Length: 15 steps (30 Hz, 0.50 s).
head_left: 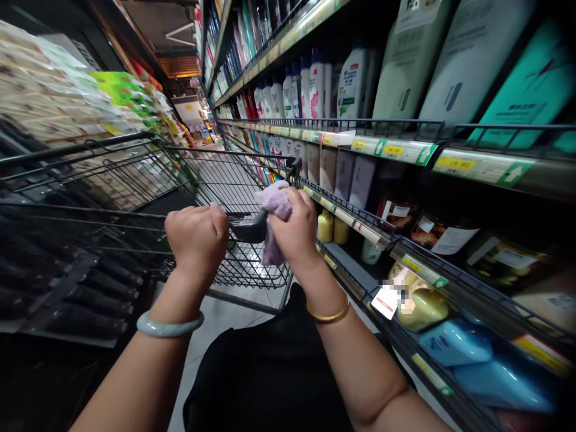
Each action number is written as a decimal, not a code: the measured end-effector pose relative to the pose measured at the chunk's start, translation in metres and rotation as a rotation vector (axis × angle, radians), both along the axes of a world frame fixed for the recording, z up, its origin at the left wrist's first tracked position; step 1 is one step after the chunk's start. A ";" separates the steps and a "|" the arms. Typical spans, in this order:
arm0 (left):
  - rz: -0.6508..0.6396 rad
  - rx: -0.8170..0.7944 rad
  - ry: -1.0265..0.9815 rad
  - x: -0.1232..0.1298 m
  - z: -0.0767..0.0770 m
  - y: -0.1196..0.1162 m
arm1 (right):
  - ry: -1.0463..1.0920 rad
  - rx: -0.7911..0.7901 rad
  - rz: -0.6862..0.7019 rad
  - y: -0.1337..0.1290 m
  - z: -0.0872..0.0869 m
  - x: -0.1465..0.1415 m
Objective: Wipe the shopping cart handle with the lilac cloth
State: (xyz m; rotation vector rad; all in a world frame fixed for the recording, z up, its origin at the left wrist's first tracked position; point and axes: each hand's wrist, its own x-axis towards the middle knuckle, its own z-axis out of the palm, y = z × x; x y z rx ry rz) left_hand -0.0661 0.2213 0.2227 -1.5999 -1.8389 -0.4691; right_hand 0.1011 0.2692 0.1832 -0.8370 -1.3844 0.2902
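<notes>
A black wire shopping cart (238,180) stands right in front of me, its handle (247,227) running between my hands. My left hand (197,235) is closed in a fist around the left part of that handle, and a pale jade-like bangle circles the wrist. On the right side, my right hand (294,225) grips a crumpled light purple cloth (274,201) against the handle's end. Part of the cloth hangs down below the fingers. A gold bangle sits on the right wrist. The fingertips of both hands are largely hidden.
Shelves with wire rails and price labels (387,150) rise close on my right, holding shampoo bottles (353,81) and jars (441,231). Stacked packaged goods (49,90) line the left side. A tiled aisle floor (216,174) runs ahead between them.
</notes>
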 end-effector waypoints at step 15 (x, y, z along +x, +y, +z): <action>-0.077 -0.187 0.118 0.011 0.013 0.020 | 0.399 -0.257 0.183 0.044 -0.041 -0.016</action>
